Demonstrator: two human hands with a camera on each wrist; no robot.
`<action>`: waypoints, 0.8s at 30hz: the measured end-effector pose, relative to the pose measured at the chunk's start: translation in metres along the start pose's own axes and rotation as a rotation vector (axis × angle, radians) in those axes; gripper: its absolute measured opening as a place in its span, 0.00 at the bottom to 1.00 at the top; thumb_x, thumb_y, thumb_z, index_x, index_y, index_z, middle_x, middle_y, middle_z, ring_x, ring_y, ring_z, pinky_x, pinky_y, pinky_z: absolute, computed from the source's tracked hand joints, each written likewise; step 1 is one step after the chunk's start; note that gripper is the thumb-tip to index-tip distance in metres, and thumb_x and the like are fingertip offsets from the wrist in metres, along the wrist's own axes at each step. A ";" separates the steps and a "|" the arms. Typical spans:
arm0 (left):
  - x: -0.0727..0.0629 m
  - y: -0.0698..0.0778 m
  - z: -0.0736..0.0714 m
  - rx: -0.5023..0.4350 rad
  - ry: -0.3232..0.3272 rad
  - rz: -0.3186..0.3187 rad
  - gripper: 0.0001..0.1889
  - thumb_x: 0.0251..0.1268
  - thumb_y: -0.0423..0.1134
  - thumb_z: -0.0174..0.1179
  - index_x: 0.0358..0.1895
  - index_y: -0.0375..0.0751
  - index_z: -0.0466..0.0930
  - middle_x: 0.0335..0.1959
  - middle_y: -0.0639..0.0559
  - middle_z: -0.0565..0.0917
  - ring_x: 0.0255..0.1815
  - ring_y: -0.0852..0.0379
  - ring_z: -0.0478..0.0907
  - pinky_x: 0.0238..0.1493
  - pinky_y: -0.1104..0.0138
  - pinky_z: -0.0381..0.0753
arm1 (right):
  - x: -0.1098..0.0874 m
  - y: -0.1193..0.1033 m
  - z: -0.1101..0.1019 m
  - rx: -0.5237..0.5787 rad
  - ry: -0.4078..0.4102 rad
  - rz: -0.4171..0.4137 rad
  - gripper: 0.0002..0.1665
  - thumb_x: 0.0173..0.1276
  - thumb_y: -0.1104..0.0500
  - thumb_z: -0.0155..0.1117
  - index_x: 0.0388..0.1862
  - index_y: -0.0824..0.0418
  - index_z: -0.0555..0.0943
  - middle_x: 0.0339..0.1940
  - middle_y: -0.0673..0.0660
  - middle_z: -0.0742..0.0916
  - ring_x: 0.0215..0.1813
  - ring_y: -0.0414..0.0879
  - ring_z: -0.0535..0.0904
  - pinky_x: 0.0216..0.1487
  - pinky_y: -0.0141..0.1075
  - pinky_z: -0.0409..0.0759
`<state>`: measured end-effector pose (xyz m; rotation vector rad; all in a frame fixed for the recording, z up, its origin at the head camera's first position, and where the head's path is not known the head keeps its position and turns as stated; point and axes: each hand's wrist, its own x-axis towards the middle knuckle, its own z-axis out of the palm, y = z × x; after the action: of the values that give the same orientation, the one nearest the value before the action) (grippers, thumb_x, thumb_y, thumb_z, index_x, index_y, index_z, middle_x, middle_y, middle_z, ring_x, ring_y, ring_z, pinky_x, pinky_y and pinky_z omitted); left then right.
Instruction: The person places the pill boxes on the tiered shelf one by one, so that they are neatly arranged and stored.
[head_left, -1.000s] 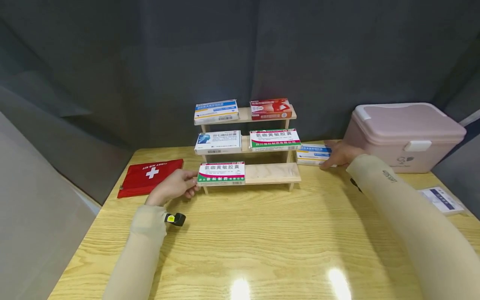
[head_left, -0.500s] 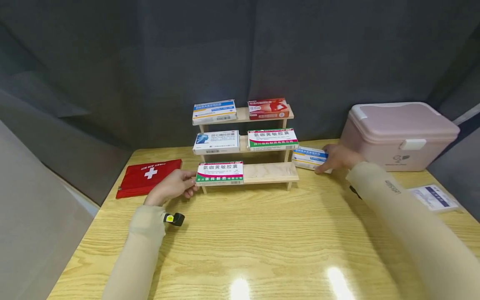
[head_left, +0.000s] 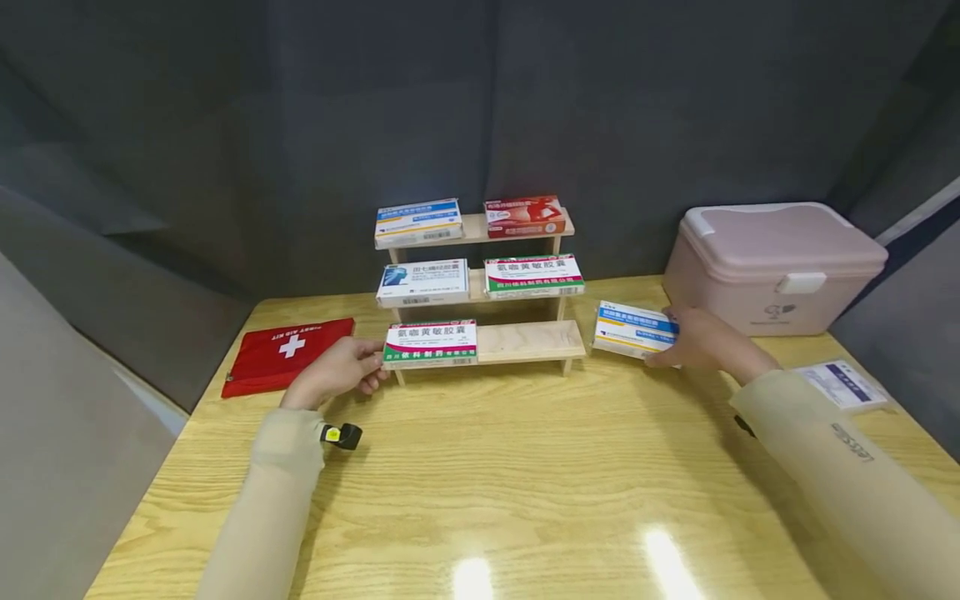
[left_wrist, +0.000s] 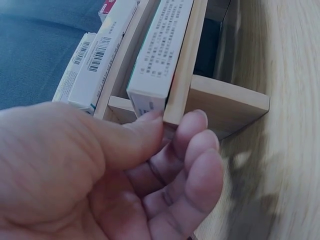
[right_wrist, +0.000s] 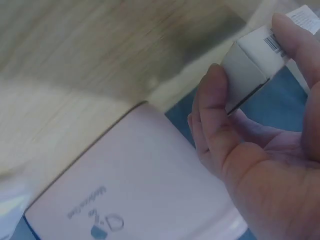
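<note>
A three-step wooden shelf (head_left: pixel 528 340) stands on the table with medicine boxes on its steps. My left hand (head_left: pixel 337 371) grips the left end of the lowest step. In the left wrist view its thumb (left_wrist: pixel 135 142) lies at the board's end, against a white, red and green medicine box (head_left: pixel 431 342), and the fingers curl below the board. To the right of the shelf, my right hand (head_left: pixel 708 342) holds a blue and white medicine box (head_left: pixel 633 329) by its right end, slightly turned. The right wrist view shows thumb and fingers on opposite sides of that box (right_wrist: pixel 245 75).
A pink lidded medicine chest (head_left: pixel 772 275) stands behind the right hand, with a white and dark-blue packet (head_left: pixel 843 383) in front of it. A red first aid pouch (head_left: pixel 281 358) lies left of the shelf. Dark curtain (head_left: pixel 480 100) hangs behind the table.
My right hand has drawn the blue and white box forward and away from the shelf's right side, turning it slightly. The left hand keeps its place at the lowest step.
</note>
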<state>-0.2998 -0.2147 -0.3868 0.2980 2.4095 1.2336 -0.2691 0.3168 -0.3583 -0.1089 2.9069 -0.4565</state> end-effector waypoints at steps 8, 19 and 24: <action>-0.001 0.001 0.000 -0.021 -0.008 0.009 0.17 0.74 0.33 0.55 0.62 0.32 0.74 0.40 0.34 0.81 0.32 0.47 0.80 0.38 0.63 0.84 | -0.047 -0.008 -0.006 0.003 0.042 -0.001 0.65 0.50 0.40 0.80 0.72 0.77 0.58 0.57 0.80 0.68 0.54 0.68 0.69 0.54 0.66 0.70; -0.002 0.000 0.001 -0.011 -0.007 0.014 0.17 0.74 0.33 0.55 0.62 0.33 0.74 0.40 0.36 0.82 0.31 0.48 0.79 0.39 0.62 0.85 | -0.078 -0.043 0.002 0.013 0.032 -0.047 0.65 0.48 0.39 0.81 0.75 0.69 0.59 0.62 0.78 0.66 0.54 0.67 0.71 0.53 0.65 0.72; -0.002 0.001 0.000 -0.013 -0.006 0.006 0.18 0.74 0.33 0.55 0.63 0.33 0.74 0.41 0.35 0.82 0.32 0.48 0.80 0.39 0.62 0.84 | -0.076 -0.062 0.006 0.015 0.064 -0.110 0.62 0.48 0.43 0.82 0.74 0.68 0.62 0.60 0.75 0.71 0.51 0.62 0.74 0.51 0.58 0.75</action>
<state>-0.2983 -0.2146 -0.3860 0.3050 2.3968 1.2487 -0.1914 0.2641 -0.3311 -0.2572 2.9700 -0.5088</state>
